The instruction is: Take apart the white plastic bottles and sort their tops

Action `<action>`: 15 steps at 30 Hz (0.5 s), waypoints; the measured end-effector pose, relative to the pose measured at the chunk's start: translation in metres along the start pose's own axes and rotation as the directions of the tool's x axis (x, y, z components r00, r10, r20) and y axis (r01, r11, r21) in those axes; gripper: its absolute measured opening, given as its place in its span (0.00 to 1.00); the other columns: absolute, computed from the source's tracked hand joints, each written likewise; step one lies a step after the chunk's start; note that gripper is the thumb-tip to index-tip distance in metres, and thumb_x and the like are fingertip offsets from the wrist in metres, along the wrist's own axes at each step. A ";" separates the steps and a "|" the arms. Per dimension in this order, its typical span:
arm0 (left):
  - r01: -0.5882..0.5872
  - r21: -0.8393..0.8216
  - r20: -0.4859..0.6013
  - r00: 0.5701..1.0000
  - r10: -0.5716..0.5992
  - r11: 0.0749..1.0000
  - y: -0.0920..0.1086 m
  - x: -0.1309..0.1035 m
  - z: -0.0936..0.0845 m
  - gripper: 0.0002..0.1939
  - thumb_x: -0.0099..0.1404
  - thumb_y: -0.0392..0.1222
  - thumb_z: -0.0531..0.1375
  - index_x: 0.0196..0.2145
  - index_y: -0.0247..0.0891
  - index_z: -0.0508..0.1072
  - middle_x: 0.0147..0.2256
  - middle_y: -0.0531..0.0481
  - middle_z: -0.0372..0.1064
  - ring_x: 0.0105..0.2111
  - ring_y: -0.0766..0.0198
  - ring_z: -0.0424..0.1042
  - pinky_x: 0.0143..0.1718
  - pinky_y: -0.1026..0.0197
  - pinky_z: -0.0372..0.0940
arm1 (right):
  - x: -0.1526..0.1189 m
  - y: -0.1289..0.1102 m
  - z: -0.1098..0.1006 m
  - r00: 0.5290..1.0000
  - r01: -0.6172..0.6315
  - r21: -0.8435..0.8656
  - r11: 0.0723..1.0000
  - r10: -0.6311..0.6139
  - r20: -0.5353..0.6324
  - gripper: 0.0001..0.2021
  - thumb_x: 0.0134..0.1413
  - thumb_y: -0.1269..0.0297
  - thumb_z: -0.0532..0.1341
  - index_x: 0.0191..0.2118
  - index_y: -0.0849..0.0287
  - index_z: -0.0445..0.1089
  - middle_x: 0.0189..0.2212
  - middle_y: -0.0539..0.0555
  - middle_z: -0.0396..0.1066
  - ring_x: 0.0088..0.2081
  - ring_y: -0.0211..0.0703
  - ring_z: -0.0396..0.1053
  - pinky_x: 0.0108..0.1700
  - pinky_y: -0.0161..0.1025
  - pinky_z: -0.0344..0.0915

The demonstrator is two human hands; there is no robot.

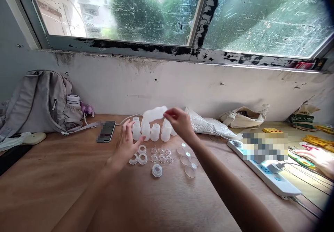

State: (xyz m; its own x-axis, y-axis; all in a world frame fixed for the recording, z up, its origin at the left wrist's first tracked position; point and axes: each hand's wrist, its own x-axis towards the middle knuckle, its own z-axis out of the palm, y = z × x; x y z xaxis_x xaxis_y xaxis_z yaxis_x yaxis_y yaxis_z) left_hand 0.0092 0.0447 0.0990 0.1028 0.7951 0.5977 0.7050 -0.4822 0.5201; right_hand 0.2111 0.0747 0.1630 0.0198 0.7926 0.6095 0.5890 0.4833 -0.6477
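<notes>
My right hand pinches the right end of a translucent white bottle-shaped piece, held sideways above a group of frosted white bottles. My left hand has its fingers apart beside the leftmost bottles, holding nothing. In front of the bottles lie white rings, partly behind my left thumb. Several small clear discs with tips sit in two rows to their right. Clear round caps lie further right. One assembled white lid piece rests nearest me.
A phone and a grey backpack are at the left. Behind on the right are a white plastic package and a beige pouch. A white power strip with cables lies at the right, below the window.
</notes>
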 end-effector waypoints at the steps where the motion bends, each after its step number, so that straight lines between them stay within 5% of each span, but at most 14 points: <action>1: -0.011 0.031 0.005 1.000 0.011 0.999 -0.001 0.000 -0.001 0.26 0.58 0.49 0.55 0.51 0.41 0.51 0.54 0.41 0.47 0.54 0.54 0.52 0.51 0.51 0.54 | 0.012 0.001 0.001 0.999 0.005 -0.079 0.997 -0.009 -0.046 0.05 0.48 0.66 0.58 0.29 0.61 0.68 0.28 0.53 0.69 0.29 0.37 0.67 0.33 0.35 0.63; 5: -0.085 0.119 0.280 0.959 0.049 0.989 -0.001 -0.005 -0.005 0.18 0.60 0.47 0.52 0.47 0.40 0.57 0.50 0.43 0.53 0.50 0.54 0.58 0.47 0.53 0.57 | 0.047 0.015 0.024 0.998 -0.018 -0.451 0.892 0.044 0.046 0.07 0.52 0.68 0.54 0.32 0.62 0.68 0.34 0.54 0.69 0.33 0.37 0.66 0.35 0.32 0.60; 9: -0.250 0.012 0.615 0.765 0.190 0.968 0.007 -0.016 0.000 0.17 0.60 0.51 0.52 0.44 0.41 0.62 0.43 0.48 0.62 0.43 0.58 0.64 0.42 0.58 0.60 | 0.054 0.040 0.057 0.962 -0.053 -0.630 0.774 0.210 0.177 0.07 0.50 0.72 0.54 0.32 0.62 0.69 0.35 0.58 0.70 0.35 0.41 0.66 0.32 0.33 0.58; 11: -0.290 -0.039 0.687 0.687 0.237 0.956 0.011 -0.023 0.007 0.19 0.57 0.54 0.53 0.43 0.40 0.64 0.42 0.48 0.63 0.43 0.57 0.64 0.42 0.59 0.60 | 0.050 0.051 0.070 0.939 -0.065 -0.656 0.752 0.269 0.216 0.07 0.47 0.75 0.55 0.30 0.62 0.70 0.31 0.58 0.71 0.32 0.42 0.67 0.29 0.33 0.56; 15: -0.349 -0.066 0.740 0.612 0.281 0.935 0.016 -0.038 0.028 0.25 0.53 0.58 0.56 0.44 0.40 0.63 0.43 0.46 0.64 0.44 0.54 0.63 0.43 0.58 0.58 | 0.042 0.066 0.084 0.893 -0.067 -0.696 0.715 0.355 0.278 0.08 0.44 0.77 0.55 0.28 0.62 0.71 0.26 0.59 0.71 0.29 0.42 0.67 0.26 0.33 0.53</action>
State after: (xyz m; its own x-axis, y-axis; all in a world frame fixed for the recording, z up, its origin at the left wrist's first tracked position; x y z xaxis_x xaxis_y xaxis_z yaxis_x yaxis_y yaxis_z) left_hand 0.0360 0.0164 0.0676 0.7800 0.6229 0.0605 0.5765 -0.7527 0.3180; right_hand 0.1835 0.1714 0.1077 0.0020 0.9824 0.1870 0.9821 0.0333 -0.1853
